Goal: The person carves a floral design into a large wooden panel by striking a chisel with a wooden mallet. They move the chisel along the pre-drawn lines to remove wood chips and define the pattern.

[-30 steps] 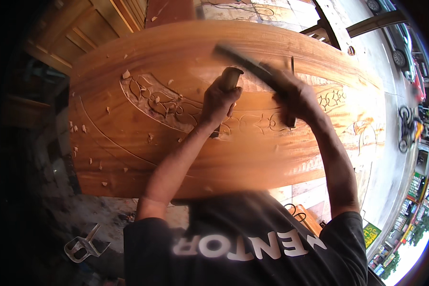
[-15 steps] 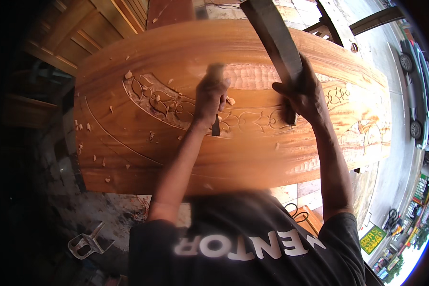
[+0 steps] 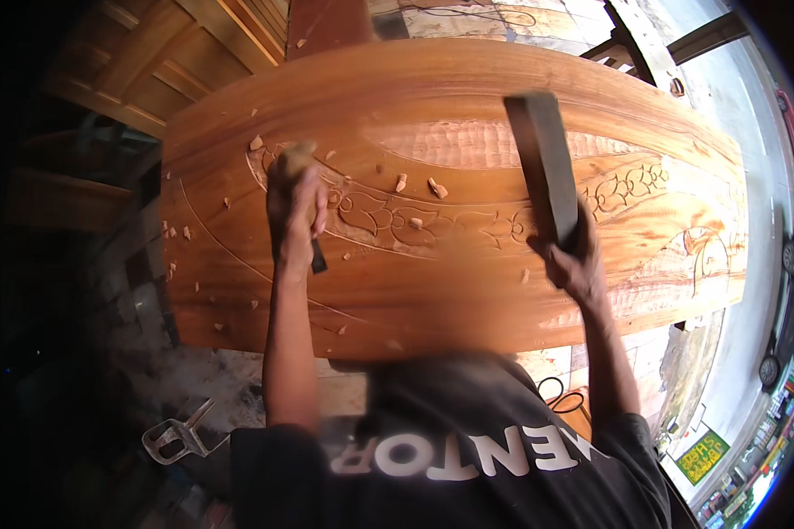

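My left hand (image 3: 298,212) is wrapped round the handle of a chisel (image 3: 318,257); its handle top sticks out above the fist and the dark blade shows below it. The fist is over the left part of a carved wooden panel (image 3: 397,309). My right hand (image 3: 575,264) grips a dark, block-like wooden mallet (image 3: 543,159) near its lower end, raised over the panel's right part. Carved leaf and scroll outlines (image 3: 388,216) run along the panel's middle. Beyond them lies a gouged, rippled patch (image 3: 459,143). Loose wood chips (image 3: 438,188) are scattered over the surface.
Panelled wooden doors (image 3: 163,57) lean at the far left. A pale plastic chair (image 3: 178,439) stands at the lower left. A black frame (image 3: 640,53) is beyond the panel's far right corner. Along the right side runs a street with a dark car (image 3: 781,309).
My left hand has moved left along the panel with the chisel. My right hand and the mallet have come nearer to me. More chips show where the left hand was.
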`<state>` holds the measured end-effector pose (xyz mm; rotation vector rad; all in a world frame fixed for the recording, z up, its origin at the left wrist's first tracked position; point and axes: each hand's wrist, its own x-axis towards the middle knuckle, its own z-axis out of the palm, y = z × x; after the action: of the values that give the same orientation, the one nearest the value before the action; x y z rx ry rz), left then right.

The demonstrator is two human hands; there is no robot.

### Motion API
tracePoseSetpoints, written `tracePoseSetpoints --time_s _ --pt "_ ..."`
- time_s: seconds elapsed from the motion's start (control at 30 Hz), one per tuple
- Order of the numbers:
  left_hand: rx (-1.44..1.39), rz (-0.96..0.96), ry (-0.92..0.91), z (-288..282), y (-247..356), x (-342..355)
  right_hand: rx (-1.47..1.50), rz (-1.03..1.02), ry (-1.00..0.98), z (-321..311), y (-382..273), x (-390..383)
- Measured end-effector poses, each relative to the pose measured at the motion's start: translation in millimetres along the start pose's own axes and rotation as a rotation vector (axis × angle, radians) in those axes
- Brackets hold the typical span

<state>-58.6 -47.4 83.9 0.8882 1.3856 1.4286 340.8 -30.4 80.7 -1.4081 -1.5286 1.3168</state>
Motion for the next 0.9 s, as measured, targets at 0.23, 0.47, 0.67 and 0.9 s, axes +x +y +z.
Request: tracePoseSetpoints --time_s 0.23,0.47,0.67,0.9 --pt "-0.068 0.049 0.277 -18.0 -21.0 -74.4 -0.321 -0.099 0.324 45.6 94.7 -96.6" --pt "-0.231 -0.056 -0.131 59.1 -31.7 22.3 0.188 -0.022 0.250 37.8 51.6 -76.8" --pt "-0.224 -0.003 -0.178 92.1 -47.3 67.3 0.361 -0.146 0.316 24.6 -3.8 -77.1" --pt "-0.256 -0.072 -0.277 93.2 -63.7 72.6 0.282 -0.341 0.516 25.2 -98.3 9.8"
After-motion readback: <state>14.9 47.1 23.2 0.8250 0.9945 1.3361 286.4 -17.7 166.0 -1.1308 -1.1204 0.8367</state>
